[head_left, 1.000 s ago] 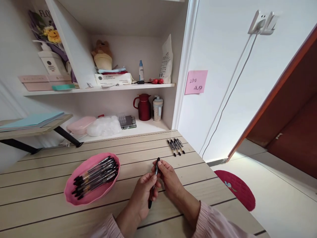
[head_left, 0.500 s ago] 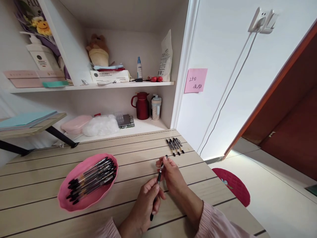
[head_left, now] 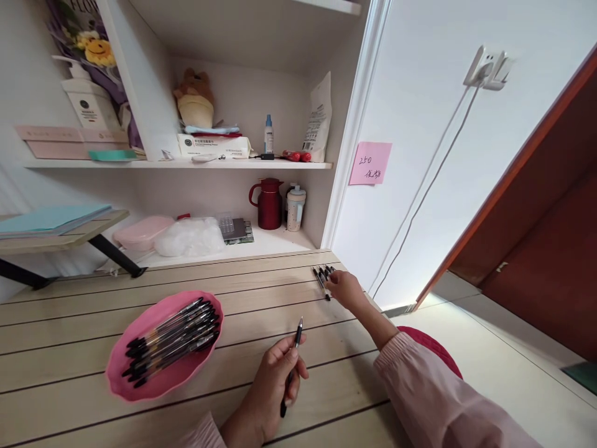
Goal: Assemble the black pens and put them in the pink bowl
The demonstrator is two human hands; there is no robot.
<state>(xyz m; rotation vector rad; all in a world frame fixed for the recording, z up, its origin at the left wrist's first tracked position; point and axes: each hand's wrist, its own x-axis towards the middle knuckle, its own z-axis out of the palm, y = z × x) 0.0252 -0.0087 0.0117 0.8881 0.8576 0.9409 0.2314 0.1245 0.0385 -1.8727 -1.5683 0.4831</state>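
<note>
A black pen (head_left: 299, 333) with a clear barrel sits in my left hand (head_left: 275, 376), which is closed round its middle. Its silver point faces up and away from me; the black lower end sticks out below my fingers. My right hand (head_left: 346, 289) reaches to the back right of the table, its fingers bent over several pens (head_left: 321, 283) lying side by side. Those fingers look closed, but what is between them is hidden. More pens (head_left: 175, 342) with black ends and clear barrels lie in a pink scalloped bowl (head_left: 114, 379) at the left.
The striped wooden table (head_left: 261, 305) meets a white shelf unit (head_left: 233, 165) at the back. On its lower shelf stand a dark red jug (head_left: 269, 204) and a cup (head_left: 295, 210). A low stand (head_left: 88, 233) is at the left, a red round seat (head_left: 433, 348) beyond the right edge.
My right hand has left the pen and moved away to the right, onto the row of pens. My left hand still holds its pen, whose pointed tip now shows. The view has shifted slightly.
</note>
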